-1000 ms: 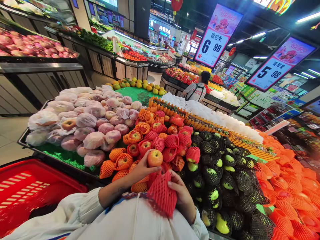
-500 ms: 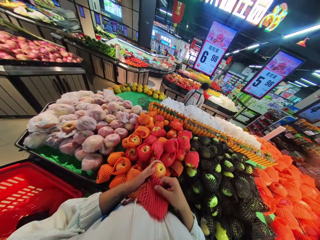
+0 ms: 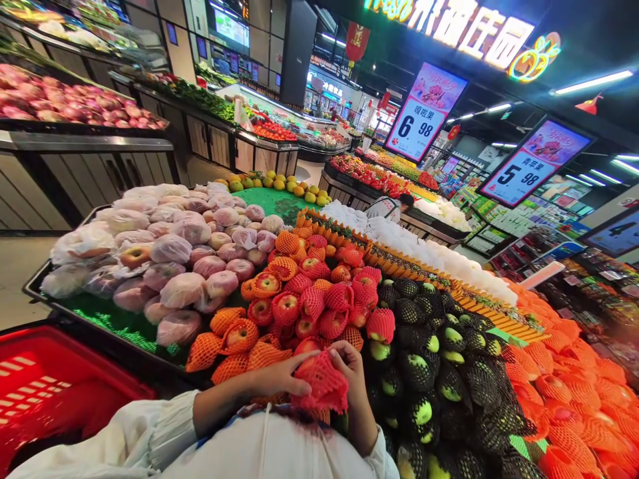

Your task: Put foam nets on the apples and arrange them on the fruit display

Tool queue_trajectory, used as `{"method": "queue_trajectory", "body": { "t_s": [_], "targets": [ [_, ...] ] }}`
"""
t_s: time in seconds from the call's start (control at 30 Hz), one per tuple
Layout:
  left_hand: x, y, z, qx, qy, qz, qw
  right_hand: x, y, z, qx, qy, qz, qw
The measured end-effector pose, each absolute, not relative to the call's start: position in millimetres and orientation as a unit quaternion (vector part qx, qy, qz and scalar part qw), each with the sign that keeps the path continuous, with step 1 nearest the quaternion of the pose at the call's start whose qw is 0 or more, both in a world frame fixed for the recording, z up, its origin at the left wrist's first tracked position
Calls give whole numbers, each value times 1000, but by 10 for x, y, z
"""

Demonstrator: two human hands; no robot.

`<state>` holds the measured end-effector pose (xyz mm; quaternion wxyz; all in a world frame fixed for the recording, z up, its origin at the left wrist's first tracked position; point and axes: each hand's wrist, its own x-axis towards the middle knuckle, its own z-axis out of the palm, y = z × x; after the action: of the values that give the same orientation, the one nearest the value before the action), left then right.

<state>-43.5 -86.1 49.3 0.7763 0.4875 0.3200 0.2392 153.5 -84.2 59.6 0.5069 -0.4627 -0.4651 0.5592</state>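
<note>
An apple in a red foam net [image 3: 320, 384] is between my two hands, in front of my chest. My left hand [image 3: 280, 376] is curled round the apple's left side, thumb along its front. On the other side, my right hand [image 3: 353, 379] pinches the net's upper right edge. The net covers most of the apple; a little of its skin seems to show at the left. Just beyond lie red apples in red and orange foam nets [image 3: 287, 306]. Green fruit in black nets [image 3: 418, 366] is heaped close to my right hand.
Pale apples in thin plastic bags [image 3: 192, 289] fill the stand's left part. A red basket [image 3: 94, 392] is at my lower left. Fruit in orange nets [image 3: 589, 399] lies at the far right. Behind rises an orange ridged divider [image 3: 424, 266]; price screens [image 3: 425, 112] hang overhead.
The foam net, which hung below the bare apple, now covers most of it. My left hand has come down round the apple, and my right hand has risen slightly with the net's edge.
</note>
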Motion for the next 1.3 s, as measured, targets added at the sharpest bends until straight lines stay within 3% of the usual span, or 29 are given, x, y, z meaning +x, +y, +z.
{"method": "queue_trajectory", "body": {
  "t_s": [0.13,0.4,0.67,0.87,1.0,1.17,1.3],
  "targets": [
    [-388,-814,416,389,291,328,810,1505,-867,437,-460,-415,560,550],
    [-425,-769,493,382,353,357,776,1626,-1036,533,-402,-498,592,490],
    [-423,-766,430,368,360,322,794,1659,-1109,545,-418,-567,557,441],
    [-423,-770,348,388,376,296,788,1563,-1073,481,-442,-473,566,511],
    [-419,-757,325,411,370,294,780,1485,-1071,365,-425,-472,596,491],
    [-463,-747,353,488,358,301,737,1431,-1108,3,-438,-411,633,489],
    [-501,-782,419,613,383,280,632,1434,-1146,-252,-456,-378,636,494]
  ]
}}
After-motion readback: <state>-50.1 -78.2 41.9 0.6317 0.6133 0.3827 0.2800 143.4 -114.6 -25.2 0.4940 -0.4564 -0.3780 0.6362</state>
